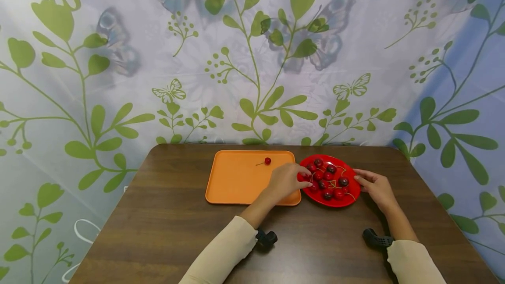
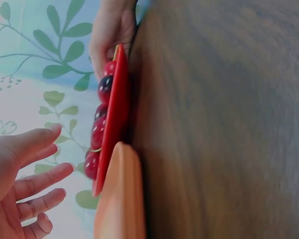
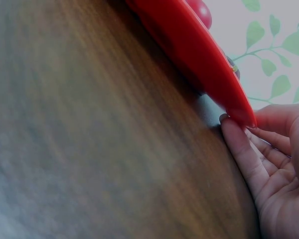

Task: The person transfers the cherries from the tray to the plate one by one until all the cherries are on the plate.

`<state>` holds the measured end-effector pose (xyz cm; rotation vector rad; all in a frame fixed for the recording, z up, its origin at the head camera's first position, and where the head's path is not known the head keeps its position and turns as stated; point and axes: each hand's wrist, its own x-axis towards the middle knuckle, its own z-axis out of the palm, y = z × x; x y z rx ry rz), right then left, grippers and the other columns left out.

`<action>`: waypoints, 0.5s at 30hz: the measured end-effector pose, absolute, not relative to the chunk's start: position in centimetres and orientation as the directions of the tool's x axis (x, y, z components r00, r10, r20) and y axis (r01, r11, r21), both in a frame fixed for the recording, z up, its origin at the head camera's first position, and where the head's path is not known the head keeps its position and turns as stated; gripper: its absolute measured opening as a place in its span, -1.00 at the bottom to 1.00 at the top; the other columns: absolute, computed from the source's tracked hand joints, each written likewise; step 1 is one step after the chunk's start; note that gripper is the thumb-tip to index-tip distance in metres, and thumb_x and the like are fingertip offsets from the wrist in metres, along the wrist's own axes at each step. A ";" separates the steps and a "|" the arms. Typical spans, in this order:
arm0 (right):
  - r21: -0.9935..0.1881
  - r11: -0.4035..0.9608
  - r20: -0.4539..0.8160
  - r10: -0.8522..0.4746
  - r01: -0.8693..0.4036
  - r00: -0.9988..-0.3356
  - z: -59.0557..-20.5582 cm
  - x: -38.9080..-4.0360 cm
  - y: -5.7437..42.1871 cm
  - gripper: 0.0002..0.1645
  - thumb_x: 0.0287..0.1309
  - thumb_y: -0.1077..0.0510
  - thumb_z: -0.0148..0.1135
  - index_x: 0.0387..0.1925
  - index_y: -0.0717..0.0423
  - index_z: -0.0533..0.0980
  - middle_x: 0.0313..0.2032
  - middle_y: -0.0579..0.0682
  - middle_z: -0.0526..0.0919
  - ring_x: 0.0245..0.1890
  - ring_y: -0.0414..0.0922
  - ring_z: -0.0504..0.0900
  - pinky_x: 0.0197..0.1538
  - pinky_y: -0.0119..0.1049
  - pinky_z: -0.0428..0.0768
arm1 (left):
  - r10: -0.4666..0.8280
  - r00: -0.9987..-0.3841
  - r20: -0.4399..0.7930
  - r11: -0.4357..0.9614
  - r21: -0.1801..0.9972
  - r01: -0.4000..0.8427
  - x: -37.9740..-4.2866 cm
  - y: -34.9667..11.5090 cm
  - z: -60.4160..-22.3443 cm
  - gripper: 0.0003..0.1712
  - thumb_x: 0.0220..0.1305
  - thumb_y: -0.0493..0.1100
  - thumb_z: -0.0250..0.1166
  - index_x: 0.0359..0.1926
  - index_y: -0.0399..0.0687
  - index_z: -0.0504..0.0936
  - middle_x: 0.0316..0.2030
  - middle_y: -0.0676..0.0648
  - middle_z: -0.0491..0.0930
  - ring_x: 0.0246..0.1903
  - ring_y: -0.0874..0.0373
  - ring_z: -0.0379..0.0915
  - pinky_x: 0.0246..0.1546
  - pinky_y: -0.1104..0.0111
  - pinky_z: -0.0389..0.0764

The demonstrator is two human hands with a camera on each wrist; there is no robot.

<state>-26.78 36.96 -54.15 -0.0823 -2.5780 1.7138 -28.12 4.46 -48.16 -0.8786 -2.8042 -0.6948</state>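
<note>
A red plate (image 1: pixel 347 200) bearing several dark red cherries (image 1: pixel 332 168) stands right of an orange tray (image 1: pixel 232 183). A single cherry (image 1: pixel 268 161) with its stem lies near the tray's back edge. My left hand (image 1: pixel 285 178) hovers at the plate's left side, over the tray's right edge. Its fingers (image 2: pixel 45 175) are spread, with nothing between them in the left wrist view. With thumb and fingers on either side of the rim, my right hand (image 1: pixel 376 187) pinches the plate's right edge. That rim looks slightly raised off the table in the right wrist view.
A brown wooden table (image 1: pixel 315 244) carries the tray and plate near its far edge. Behind it hangs a leaf-and-butterfly patterned cloth (image 1: pixel 252 56). Black wrist devices (image 1: pixel 266 239) stick out by both sleeves. A white cable (image 1: pixel 80 231) hangs at the left.
</note>
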 end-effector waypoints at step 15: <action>-0.925 0.379 0.009 0.055 0.012 -0.998 -54.5 -27.0 37.3 -0.34 0.45 0.01 0.20 0.37 0.37 0.38 -0.13 -0.35 0.67 -0.24 -0.47 0.64 -0.20 -0.43 0.68 | 0.460 -0.843 0.280 0.728 0.424 0.539 -29.1 1.1 -47.2 -0.59 0.21 0.13 0.49 0.06 0.16 0.78 -0.09 0.07 0.74 -0.31 0.22 0.61 -0.69 0.51 0.37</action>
